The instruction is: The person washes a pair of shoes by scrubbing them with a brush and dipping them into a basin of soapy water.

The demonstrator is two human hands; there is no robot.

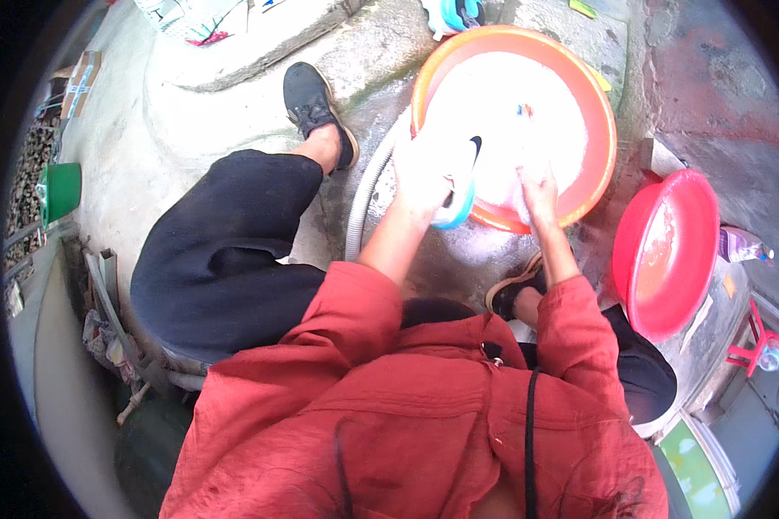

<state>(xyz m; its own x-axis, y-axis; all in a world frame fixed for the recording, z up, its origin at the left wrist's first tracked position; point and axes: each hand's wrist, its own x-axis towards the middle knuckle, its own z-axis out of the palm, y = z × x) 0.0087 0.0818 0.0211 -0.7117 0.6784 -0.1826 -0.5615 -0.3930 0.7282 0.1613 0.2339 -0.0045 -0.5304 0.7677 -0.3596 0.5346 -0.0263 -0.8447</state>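
Note:
My left hand (422, 172) grips a white shoe with a turquoise sole (462, 204), held over the near rim of an orange plastic basin (600, 175). Glare washes out much of the hand and the shoe. White suds (493, 87) fill the basin, and a small multicoloured thing (524, 110) shows among them. On the basin's near right side, my right hand (540, 189) is above the suds with its fingers bent. Whether it holds anything is lost in the brightness. Beyond the far rim lies another turquoise-and-white shoe (453, 18), partly cut off by the picture's edge.
A grey corrugated hose (358, 217) curves along the basin's left. To the right, a red plastic basin (678, 259) leans tilted beside a purple-labelled bottle (743, 245). A green bucket (61, 191) and a cardboard box (81, 84) stand far left. The concrete floor (117, 143) has raised edges.

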